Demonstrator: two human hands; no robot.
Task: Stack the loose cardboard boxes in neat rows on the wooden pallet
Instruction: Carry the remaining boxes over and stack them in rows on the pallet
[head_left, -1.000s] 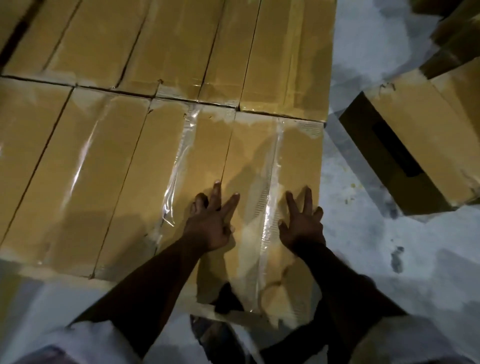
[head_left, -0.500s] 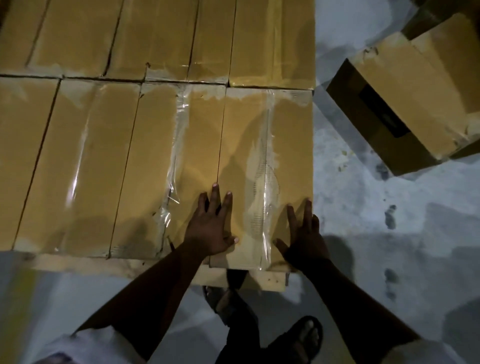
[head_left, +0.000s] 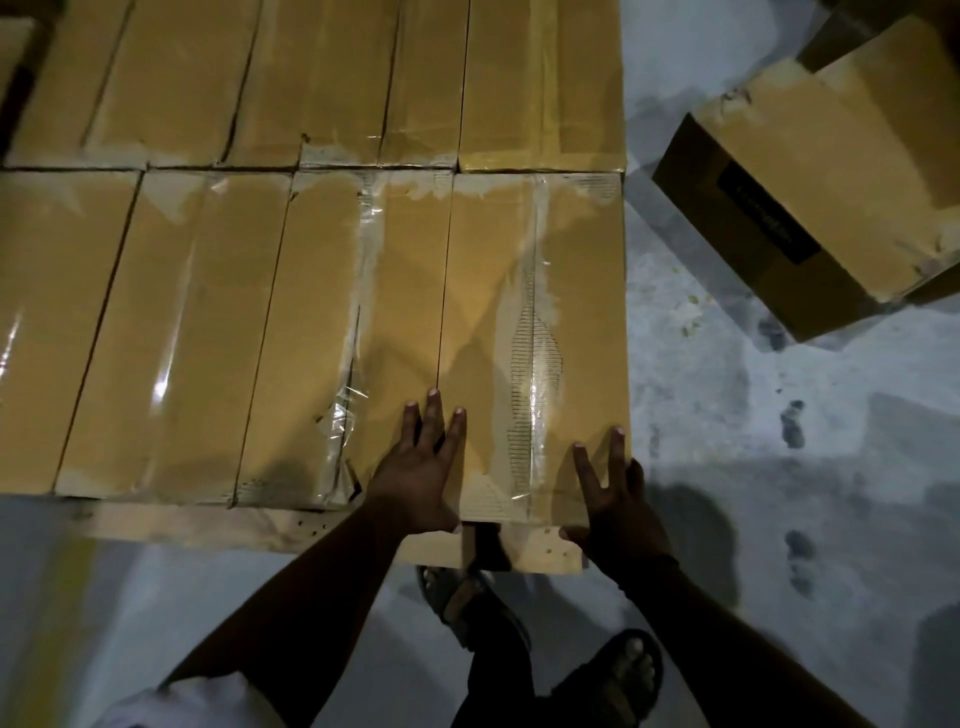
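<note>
Taped brown cardboard boxes lie in two rows on the wooden pallet, whose front plank shows under them. The rightmost box of the near row has clear tape down its top. My left hand lies flat with straight fingers on that box's near left corner, over the seam with its neighbour. My right hand rests flat with spread fingers on the near right corner, at the box's edge.
A loose cardboard box with a dark label lies tilted on the grey concrete floor at the upper right, another behind it. My sandalled feet stand just in front of the pallet. A yellow floor line runs at the lower left.
Both hands have slid back toward the near end of the rightmost box. The view has drawn back, so the pallet's front plank and my feet now show.
</note>
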